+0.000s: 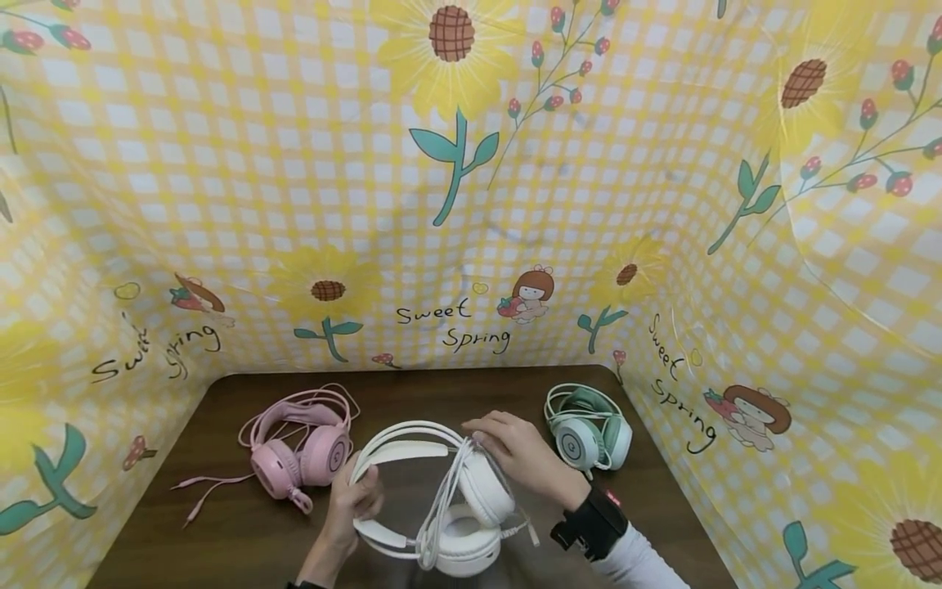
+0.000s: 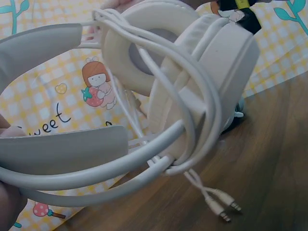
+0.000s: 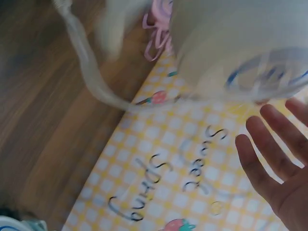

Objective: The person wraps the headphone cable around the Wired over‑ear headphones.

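item: white plastic over-ear headset (image 1: 441,499) with padded cups and its white cable wound round the band; lies at the near middle of the dark brown wooden table (image 1: 221,540), cable plugs (image 2: 224,204) dangling beside it
left hand (image 1: 353,499): fingers curled round the headband, gripping it
right hand (image 1: 518,454): fingers straight and spread, resting on the upper ear cup, nothing clasped
also on table: pink cat-ear headset (image 1: 302,450) to the left; mint green headset (image 1: 589,429) to the right, both apart from the hands
surround: yellow gingham sunflower cloth (image 1: 471,204)
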{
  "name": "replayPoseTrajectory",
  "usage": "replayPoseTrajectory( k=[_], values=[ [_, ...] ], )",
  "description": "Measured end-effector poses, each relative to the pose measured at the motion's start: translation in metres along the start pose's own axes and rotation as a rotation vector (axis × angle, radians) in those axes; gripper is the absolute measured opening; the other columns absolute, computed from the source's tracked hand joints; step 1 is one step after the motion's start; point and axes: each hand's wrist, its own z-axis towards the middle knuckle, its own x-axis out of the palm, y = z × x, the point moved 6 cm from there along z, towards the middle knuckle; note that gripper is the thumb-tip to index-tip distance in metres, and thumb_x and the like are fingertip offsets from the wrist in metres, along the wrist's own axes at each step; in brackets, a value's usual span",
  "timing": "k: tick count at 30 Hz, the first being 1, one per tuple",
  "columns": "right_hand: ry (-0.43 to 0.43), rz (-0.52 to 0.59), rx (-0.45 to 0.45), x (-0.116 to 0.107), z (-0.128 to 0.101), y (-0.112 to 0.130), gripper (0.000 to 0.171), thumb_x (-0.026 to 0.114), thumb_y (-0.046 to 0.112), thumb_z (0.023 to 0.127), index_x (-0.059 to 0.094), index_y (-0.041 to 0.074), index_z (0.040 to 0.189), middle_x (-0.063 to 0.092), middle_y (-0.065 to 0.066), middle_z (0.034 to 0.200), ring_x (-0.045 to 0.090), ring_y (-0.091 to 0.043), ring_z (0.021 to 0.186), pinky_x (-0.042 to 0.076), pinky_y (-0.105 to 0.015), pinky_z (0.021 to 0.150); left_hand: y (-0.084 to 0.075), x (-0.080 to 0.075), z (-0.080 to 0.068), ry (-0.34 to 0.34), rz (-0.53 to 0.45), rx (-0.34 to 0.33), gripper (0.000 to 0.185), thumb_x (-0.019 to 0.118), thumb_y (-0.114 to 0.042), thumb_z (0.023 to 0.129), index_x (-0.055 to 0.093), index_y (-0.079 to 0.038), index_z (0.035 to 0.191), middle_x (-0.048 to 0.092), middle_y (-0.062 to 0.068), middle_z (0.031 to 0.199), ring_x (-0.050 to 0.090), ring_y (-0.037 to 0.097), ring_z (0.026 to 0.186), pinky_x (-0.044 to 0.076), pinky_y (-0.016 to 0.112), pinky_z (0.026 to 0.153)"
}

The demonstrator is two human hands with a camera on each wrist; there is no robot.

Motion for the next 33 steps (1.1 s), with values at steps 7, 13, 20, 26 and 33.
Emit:
replayPoseTrajectory(
  k=[7, 13, 20, 26, 33],
  values=[
    [0.156, 0.018, 0.091, 0.018, -0.003, 0.012, 0.085, 0.065, 0.058, 0.089, 0.026, 0.023, 0.155, 0.029, -0.003, 0.154, 0.036, -0.025, 0.136, 0.043, -0.047, 0.101, -0.003, 0.0, 0.005, -0.032, -0.104, 0.095, 0.027, 0.033, 0.002, 0.104, 0.048, -0.013, 0.088, 0.013, 0.005, 0.054, 0.006, 0.015, 0.041, 0.003, 0.026, 0.035],
    [0.075, 0.144, 0.104, 0.02, 0.005, -0.007, 0.084, 0.078, 0.047, 0.083, 0.035, 0.023, 0.15, 0.037, 0.002, 0.149, 0.039, -0.019, 0.135, 0.04, -0.046, 0.105, 0.005, 0.005, 0.008, -0.096, -0.098, 0.082, 0.021, 0.038, 0.0, 0.104, 0.047, -0.012, 0.089, 0.013, 0.006, 0.054, 0.007, 0.016, 0.042, 0.005, 0.026, 0.037],
    [-0.032, 0.084, 0.002, 0.0, 0.009, -0.002, 0.07, 0.081, 0.037, 0.083, 0.047, 0.021, 0.142, 0.047, -0.001, 0.144, 0.045, -0.022, 0.129, 0.042, -0.049, 0.099, 0.012, 0.003, 0.004, -0.193, 0.094, -0.046, 0.016, 0.047, 0.003, 0.1, 0.046, -0.01, 0.091, 0.034, 0.002, 0.058, 0.034, 0.014, 0.048, 0.031, 0.023, 0.047],
    [-0.05, -0.043, -0.1, -0.014, 0.017, 0.012, 0.066, 0.081, 0.036, 0.083, 0.051, 0.019, 0.139, 0.05, -0.006, 0.14, 0.046, -0.023, 0.126, 0.041, -0.047, 0.094, 0.016, -0.001, -0.005, 0.065, 0.006, -0.158, 0.029, 0.033, 0.0, 0.105, 0.048, -0.004, 0.128, 0.066, 0.012, 0.108, 0.065, 0.023, 0.101, 0.05, 0.031, 0.09],
    [-0.113, 0.072, -0.008, -0.025, 0.011, 0.007, 0.065, 0.081, 0.027, 0.083, 0.05, 0.019, 0.139, 0.05, -0.004, 0.139, 0.048, -0.022, 0.123, 0.04, -0.045, 0.097, 0.041, -0.018, -0.018, 0.024, -0.134, -0.218, 0.052, 0.007, -0.02, 0.11, 0.052, -0.015, 0.136, 0.062, 0.006, 0.127, 0.055, 0.016, 0.121, 0.039, 0.026, 0.101]
  ],
)
